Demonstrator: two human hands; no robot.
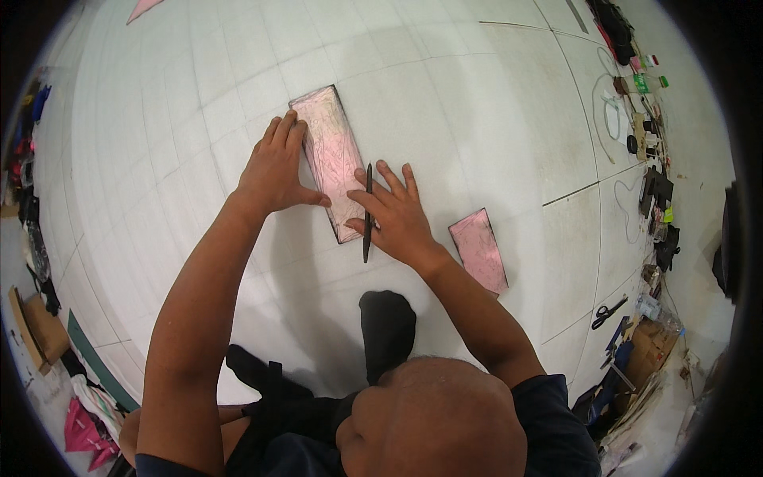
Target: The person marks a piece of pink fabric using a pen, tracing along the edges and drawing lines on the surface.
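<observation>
A long pink rectangular sheet [330, 139] with a dark edge lies on the white tiled floor [445, 95]. My left hand [274, 171] lies flat on its left side, fingers together and thumb stretched across the sheet. My right hand [397, 215] rests at the sheet's lower right edge and holds a thin black pen [368, 211] upright along that edge. A second, smaller pink sheet [478, 250] lies on the floor just to the right of my right wrist, untouched.
Black scissors [608, 312] lie at the right. A bottle [640, 83], cables and small tools line the right rim. A pink scrap [143, 8] is at the top left. Cardboard [40, 326] and bags sit at the left edge. A black-clad foot [387, 326] is below my hands.
</observation>
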